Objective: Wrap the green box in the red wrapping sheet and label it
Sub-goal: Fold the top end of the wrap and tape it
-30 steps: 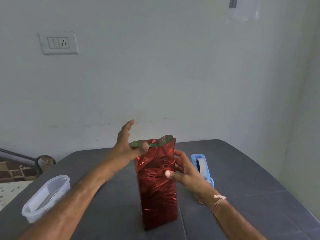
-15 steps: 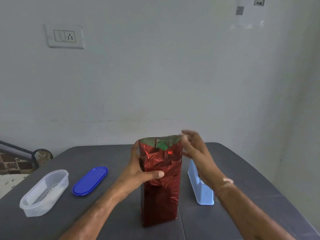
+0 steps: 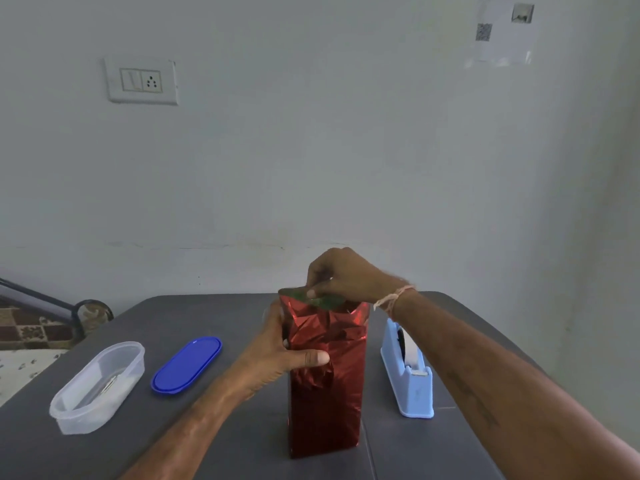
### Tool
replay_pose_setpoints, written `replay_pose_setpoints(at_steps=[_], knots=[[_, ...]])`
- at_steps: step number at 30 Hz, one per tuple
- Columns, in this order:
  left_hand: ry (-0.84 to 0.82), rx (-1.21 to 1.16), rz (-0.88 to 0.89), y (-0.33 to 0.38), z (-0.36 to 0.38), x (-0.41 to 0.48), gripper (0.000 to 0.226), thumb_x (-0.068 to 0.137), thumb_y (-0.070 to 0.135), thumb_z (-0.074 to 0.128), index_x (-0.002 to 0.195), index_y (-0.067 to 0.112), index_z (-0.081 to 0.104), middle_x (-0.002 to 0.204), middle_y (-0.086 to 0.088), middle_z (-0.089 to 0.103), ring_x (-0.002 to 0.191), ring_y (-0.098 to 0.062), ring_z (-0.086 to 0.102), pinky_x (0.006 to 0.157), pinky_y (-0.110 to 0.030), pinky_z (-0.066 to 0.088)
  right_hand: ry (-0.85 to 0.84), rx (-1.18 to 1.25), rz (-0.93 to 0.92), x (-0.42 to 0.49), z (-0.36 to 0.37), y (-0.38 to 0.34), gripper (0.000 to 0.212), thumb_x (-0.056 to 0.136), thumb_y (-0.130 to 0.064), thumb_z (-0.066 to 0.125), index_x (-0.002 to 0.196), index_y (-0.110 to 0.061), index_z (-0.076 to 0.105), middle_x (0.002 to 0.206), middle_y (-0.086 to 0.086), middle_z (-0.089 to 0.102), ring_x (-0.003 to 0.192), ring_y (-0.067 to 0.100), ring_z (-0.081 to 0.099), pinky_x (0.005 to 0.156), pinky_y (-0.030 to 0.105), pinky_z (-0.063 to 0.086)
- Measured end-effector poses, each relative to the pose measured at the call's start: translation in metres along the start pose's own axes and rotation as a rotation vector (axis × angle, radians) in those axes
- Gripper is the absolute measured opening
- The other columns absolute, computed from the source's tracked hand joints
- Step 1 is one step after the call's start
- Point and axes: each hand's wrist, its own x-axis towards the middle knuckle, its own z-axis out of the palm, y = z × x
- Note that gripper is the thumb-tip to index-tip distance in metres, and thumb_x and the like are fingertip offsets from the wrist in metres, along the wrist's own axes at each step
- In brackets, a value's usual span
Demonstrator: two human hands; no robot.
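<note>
The green box stands upright at the middle of the grey table point(image 3: 450, 445), its sides covered by the shiny red wrapping sheet point(image 3: 325, 393). Only a sliver of green point(image 3: 325, 301) shows at the open top. My left hand point(image 3: 277, 355) grips the wrapped box on its left side, thumb across the front. My right hand point(image 3: 343, 275) reaches over the top from the right, fingers curled down on the sheet's upper edge, folding it inward.
A light blue tape dispenser point(image 3: 408, 372) stands just right of the box. A blue oval lid point(image 3: 187, 363) and a clear oval plastic container point(image 3: 98, 386) lie to the left. The wall runs close behind the table.
My left hand dropped from the top of the sheet to hold the box's side. My right hand rose from the box's right side up over the top edge.
</note>
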Motion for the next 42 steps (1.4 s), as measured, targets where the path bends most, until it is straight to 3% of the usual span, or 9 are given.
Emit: replay_pose_setpoints(at_steps=[5, 10, 14, 18, 22, 26, 34, 39, 42], knots=[[-0.011, -0.028, -0.002, -0.001, 0.0, -0.001, 0.097, 0.072, 0.012, 0.092, 0.145, 0.034, 0.032, 0.139, 0.013, 0.057, 0.116, 0.007, 0.062, 0.086, -0.011, 0.052, 0.038, 0.003, 0.034, 0.005, 0.003, 0.003, 0.009, 0.085, -0.032, 0.079, 0.081, -0.026, 0.073, 0.079, -0.011, 0.072, 0.08, 0.007, 0.067, 0.077, 0.03, 0.054], [-0.001, -0.034, 0.0, -0.005, -0.001, 0.002, 0.095, 0.07, 0.02, 0.094, 0.142, 0.037, 0.034, 0.138, 0.014, 0.059, 0.117, 0.007, 0.062, 0.087, -0.01, 0.051, 0.383, 0.044, 0.162, -0.004, -0.008, -0.025, 0.03, 0.098, -0.052, 0.056, 0.085, -0.025, 0.064, 0.075, -0.01, 0.071, 0.075, 0.008, 0.066, 0.071, 0.032, 0.053], [0.004, -0.008, -0.001, -0.005, 0.0, 0.003, 0.095, 0.069, 0.03, 0.095, 0.139, 0.046, 0.033, 0.133, 0.021, 0.06, 0.117, 0.009, 0.061, 0.087, -0.009, 0.051, 0.056, 0.066, 0.233, -0.017, -0.008, -0.06, 0.058, 0.081, -0.087, 0.045, 0.1, -0.034, 0.057, 0.073, -0.012, 0.074, 0.077, 0.005, 0.066, 0.077, 0.034, 0.051], [0.004, -0.008, 0.003, -0.005, 0.0, 0.004, 0.091, 0.072, 0.024, 0.094, 0.142, 0.036, 0.036, 0.129, 0.018, 0.062, 0.115, 0.008, 0.062, 0.084, -0.008, 0.051, -0.096, -0.057, 0.147, -0.015, -0.001, -0.068, 0.047, 0.078, -0.048, 0.077, 0.116, -0.031, 0.054, 0.074, -0.013, 0.067, 0.075, 0.003, 0.06, 0.077, 0.036, 0.051], [0.005, -0.023, -0.009, -0.007, -0.002, 0.002, 0.086, 0.071, 0.024, 0.093, 0.133, 0.045, 0.037, 0.129, 0.016, 0.062, 0.108, 0.014, 0.063, 0.079, -0.005, 0.05, -0.003, 0.213, 0.149, -0.016, -0.007, -0.064, 0.033, 0.086, -0.029, 0.072, 0.116, -0.028, 0.058, 0.062, -0.01, 0.067, 0.066, 0.003, 0.064, 0.072, 0.037, 0.057], [0.004, -0.034, -0.005, -0.007, -0.004, 0.001, 0.092, 0.072, 0.026, 0.093, 0.14, 0.04, 0.033, 0.131, 0.017, 0.06, 0.11, 0.013, 0.062, 0.079, -0.004, 0.05, -0.073, 0.276, 0.106, -0.023, -0.011, -0.067, 0.031, 0.092, -0.018, 0.066, 0.122, -0.024, 0.059, 0.063, -0.008, 0.067, 0.056, 0.0, 0.061, 0.057, 0.016, 0.046], [0.145, -0.084, 0.069, -0.014, 0.004, -0.004, 0.106, 0.072, 0.032, 0.092, 0.151, 0.039, 0.022, 0.136, 0.005, 0.055, 0.116, -0.002, 0.063, 0.081, -0.015, 0.055, 0.692, 0.518, 0.217, -0.075, -0.011, -0.035, 0.028, 0.1, -0.039, 0.061, 0.123, -0.023, 0.064, 0.114, -0.011, 0.068, 0.099, -0.01, 0.061, 0.072, 0.004, 0.047], [0.27, -0.011, 0.145, -0.015, 0.012, -0.014, 0.084, 0.068, 0.057, 0.087, 0.138, 0.041, 0.044, 0.13, 0.017, 0.064, 0.12, 0.003, 0.061, 0.086, -0.014, 0.054, 0.553, 0.713, 0.39, -0.122, 0.054, -0.001, 0.068, 0.09, -0.063, 0.064, 0.147, -0.028, 0.05, 0.139, -0.013, 0.06, 0.127, -0.005, 0.055, 0.11, 0.029, 0.046], [0.296, 0.065, 0.195, -0.008, 0.017, -0.021, 0.066, 0.079, 0.044, 0.081, 0.138, 0.043, 0.05, 0.128, 0.025, 0.066, 0.122, 0.008, 0.059, 0.088, -0.016, 0.054, 0.401, 0.79, 0.307, -0.131, 0.071, -0.007, 0.059, 0.097, -0.049, 0.063, 0.149, -0.026, 0.047, 0.143, -0.011, 0.059, 0.136, 0.007, 0.052, 0.111, 0.037, 0.044]])
